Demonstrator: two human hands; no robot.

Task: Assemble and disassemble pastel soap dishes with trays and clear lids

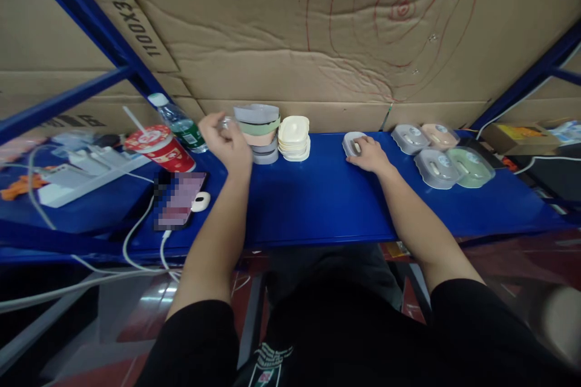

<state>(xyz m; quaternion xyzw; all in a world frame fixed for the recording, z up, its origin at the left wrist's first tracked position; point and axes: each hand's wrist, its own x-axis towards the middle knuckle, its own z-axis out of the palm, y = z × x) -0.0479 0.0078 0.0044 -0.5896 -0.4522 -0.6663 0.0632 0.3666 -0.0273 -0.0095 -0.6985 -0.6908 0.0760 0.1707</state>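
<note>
My right hand point(370, 155) is closed around the edge of a small grey plastic box point(351, 144); a short white piece shows beside the fingers. My left hand point(227, 142) is raised and slightly blurred, its fingers curled near a clear, shiny item that I cannot make out. Just right of it stands a stack of grey, green and peach containers point(261, 138). Beside that is a stack of cream-coloured square containers point(295, 139). At the right are several closed boxes with clear lids, including a grey box point(438, 168), a green box point(473, 167) and a peach box point(440, 136).
On the left of the blue table point(318, 205) are a red cup point(170, 151) with a straw, a water bottle point(181, 124), a phone point(180, 199) on a cable, a white earbud case point(201, 201) and a power strip point(93, 178). Cardboard point(272, 24) backs the table.
</note>
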